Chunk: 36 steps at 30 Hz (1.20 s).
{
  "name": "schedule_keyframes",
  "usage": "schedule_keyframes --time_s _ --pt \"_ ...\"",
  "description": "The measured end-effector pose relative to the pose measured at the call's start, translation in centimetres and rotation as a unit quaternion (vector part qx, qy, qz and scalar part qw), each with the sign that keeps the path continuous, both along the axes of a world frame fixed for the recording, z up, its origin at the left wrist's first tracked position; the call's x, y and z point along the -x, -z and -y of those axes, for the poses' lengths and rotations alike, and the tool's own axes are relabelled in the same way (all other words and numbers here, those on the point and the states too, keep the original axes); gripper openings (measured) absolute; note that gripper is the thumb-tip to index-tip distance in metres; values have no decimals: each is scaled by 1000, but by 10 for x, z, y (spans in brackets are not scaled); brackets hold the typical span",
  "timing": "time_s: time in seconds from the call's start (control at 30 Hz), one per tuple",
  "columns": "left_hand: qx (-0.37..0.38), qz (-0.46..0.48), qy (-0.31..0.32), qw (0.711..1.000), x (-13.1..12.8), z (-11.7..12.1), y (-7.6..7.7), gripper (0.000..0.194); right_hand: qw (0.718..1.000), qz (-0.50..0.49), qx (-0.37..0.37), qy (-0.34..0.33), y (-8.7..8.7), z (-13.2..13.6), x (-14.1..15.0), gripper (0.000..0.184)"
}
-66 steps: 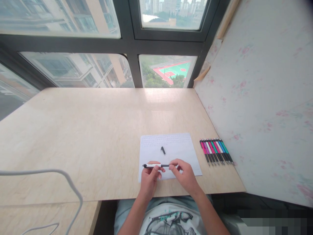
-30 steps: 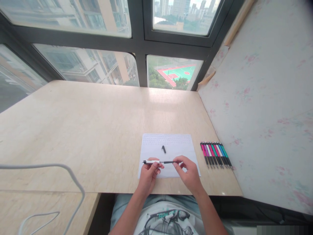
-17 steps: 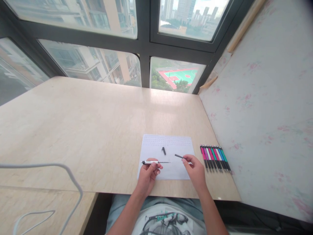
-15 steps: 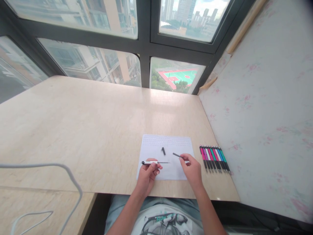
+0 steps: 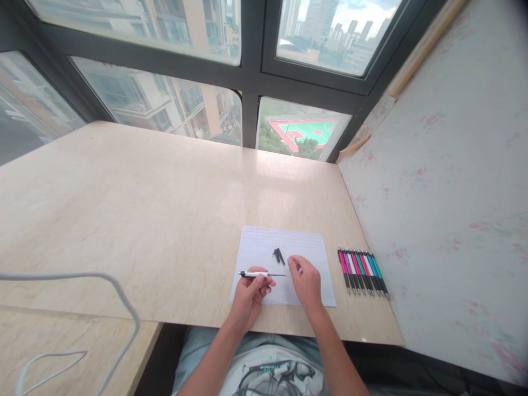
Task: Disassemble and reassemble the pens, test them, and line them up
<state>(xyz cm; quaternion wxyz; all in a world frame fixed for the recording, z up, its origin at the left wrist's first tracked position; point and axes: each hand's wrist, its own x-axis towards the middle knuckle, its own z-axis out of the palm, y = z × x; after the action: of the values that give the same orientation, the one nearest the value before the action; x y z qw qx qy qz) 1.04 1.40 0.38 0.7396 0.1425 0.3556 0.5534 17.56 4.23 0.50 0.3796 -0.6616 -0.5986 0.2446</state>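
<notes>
My left hand [image 5: 249, 294] is closed around the white barrel of a pen [image 5: 256, 274], which lies level over the paper. A thin dark refill [image 5: 278, 275] sticks out of the barrel to the right. My right hand [image 5: 307, 280] hovers just right of the refill's tip, thumb and fingers curled together; whether something small is between them is hidden. Beyond the hands, two short black pen parts, one a tube [image 5: 281, 257] and the other a clip-like piece [image 5: 276, 256], lie side by side on the sheet of paper [image 5: 256, 250], which has lines of writing along its top.
Right of the paper, a row of several coloured pens [image 5: 363, 272] lies by the papered wall [image 5: 454, 220]. All of this rests on a beige stone-like counter [image 5: 165, 220] below dark-framed windows [image 5: 249, 110]. A grey cable [image 5: 119, 291] loops at the lower left.
My right hand has moved left and let go of the black tube, which now lies beside the other black part. My left hand has stayed nearly still with the pen.
</notes>
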Motion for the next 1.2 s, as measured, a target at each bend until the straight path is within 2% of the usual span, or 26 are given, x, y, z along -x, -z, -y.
schedule_keyframes --time_s 0.07,0.13,0.2,0.27,0.37,0.57,0.9,1.2 --pt "2 0 4 1000 0 0 -1 25 995 -90 23 -32 -11 5 -4 42" --pt "0 -5 10 1000 -1 0 -1 25 982 -146 53 -104 -24 10 -8 45" --pt "-5 -13 13 1000 -2 0 0 24 976 -124 66 -165 -35 14 -10 35" --pt "-10 -19 15 1000 -2 0 0 23 977 -72 59 -191 -43 16 -12 25" --pt "-11 -21 15 1000 -2 0 0 23 980 -30 48 -192 -50 17 -17 19" --pt "-9 -34 27 999 -2 0 -3 22 985 -9 40 -170 -58 18 -27 16" --pt "-5 -23 37 999 -1 0 -4 30 985 3 19 -174 -55 20 -13 14" --pt "-11 -18 38 999 -1 0 -5 25 982 5 16 -189 -56 23 -4 15"
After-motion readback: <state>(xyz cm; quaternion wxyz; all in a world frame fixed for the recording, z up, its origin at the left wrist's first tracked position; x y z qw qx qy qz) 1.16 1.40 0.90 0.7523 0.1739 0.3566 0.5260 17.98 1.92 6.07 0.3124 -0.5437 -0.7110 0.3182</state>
